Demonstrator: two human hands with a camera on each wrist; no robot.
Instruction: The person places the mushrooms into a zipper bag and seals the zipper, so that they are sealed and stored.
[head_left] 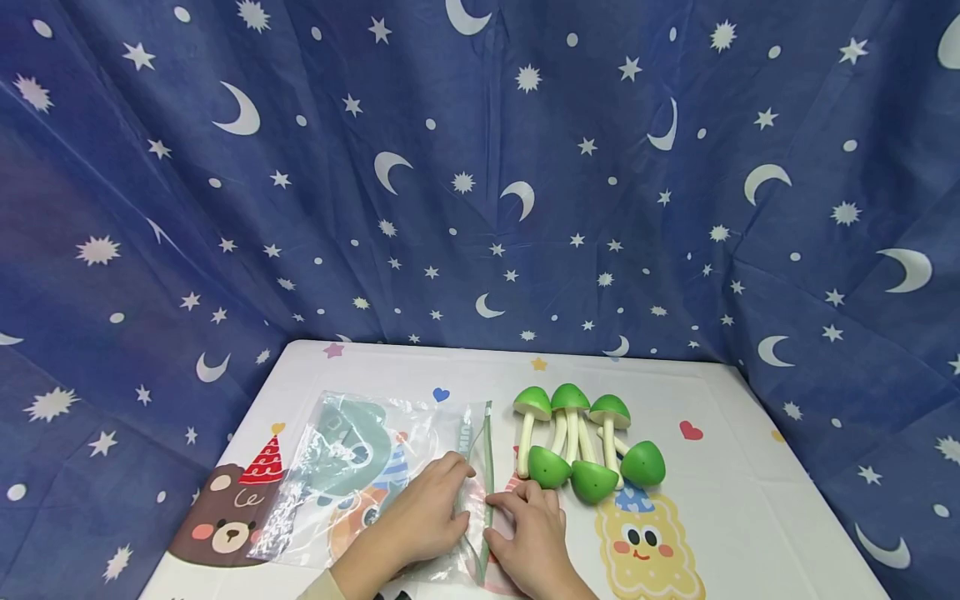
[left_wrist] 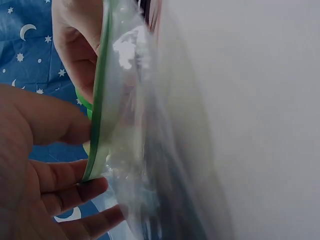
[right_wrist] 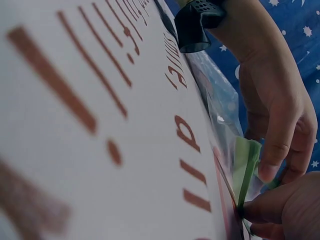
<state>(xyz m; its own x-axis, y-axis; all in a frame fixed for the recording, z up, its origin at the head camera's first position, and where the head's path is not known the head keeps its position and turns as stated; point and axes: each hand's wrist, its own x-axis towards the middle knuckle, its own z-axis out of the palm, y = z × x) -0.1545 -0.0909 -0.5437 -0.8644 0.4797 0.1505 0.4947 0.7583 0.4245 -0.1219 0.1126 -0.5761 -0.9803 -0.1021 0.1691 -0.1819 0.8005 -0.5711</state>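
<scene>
Left hand (head_left: 431, 512) and right hand (head_left: 528, 529) pinching the green edge (head_left: 489, 467) of a clear bag (head_left: 360, 475); bag extending left of the grip, mouth facing right, edge running near to far.

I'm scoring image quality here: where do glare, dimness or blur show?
Head: bright, mushrooms sharp, small white glints on the bag; left wrist: dim, a bright glare patch on the bag near the top, its lower part blurred; right wrist: dim, brown print at lower left out of focus.
</scene>
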